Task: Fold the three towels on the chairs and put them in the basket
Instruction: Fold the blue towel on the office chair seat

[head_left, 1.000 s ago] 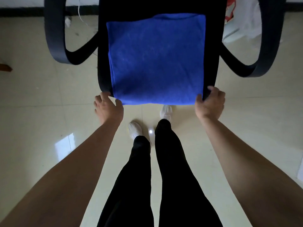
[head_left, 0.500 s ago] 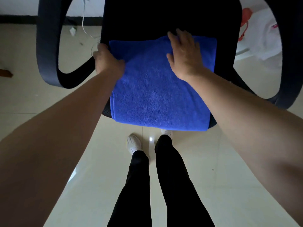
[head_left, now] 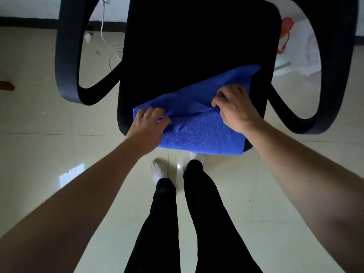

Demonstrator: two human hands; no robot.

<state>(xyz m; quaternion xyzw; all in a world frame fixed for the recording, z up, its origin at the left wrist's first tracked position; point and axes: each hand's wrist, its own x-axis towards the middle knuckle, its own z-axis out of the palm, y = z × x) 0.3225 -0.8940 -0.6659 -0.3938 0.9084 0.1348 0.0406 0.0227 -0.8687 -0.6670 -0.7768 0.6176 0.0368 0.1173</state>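
A blue towel (head_left: 201, 133) lies on the front of the black chair seat (head_left: 197, 46), its far half drawn back over the near half with a slanted fold edge. My left hand (head_left: 149, 125) grips the towel's left side near the seat edge. My right hand (head_left: 234, 105) pinches the folded-over layer on the right. The towel's near edge hangs slightly past the seat front. No basket and no other towels are in view.
Black curved armrests stand at the left (head_left: 67, 56) and right (head_left: 334, 66) of the chair. My legs and white shoes (head_left: 158, 170) are just below the seat front. A white cable (head_left: 106, 36) lies on the tiled floor; a white bag with a red object (head_left: 285, 32) sits at the back right.
Both hands reached from the towel's near corners to its far edge, then pulled that edge back toward me, halving the towel on the seat.
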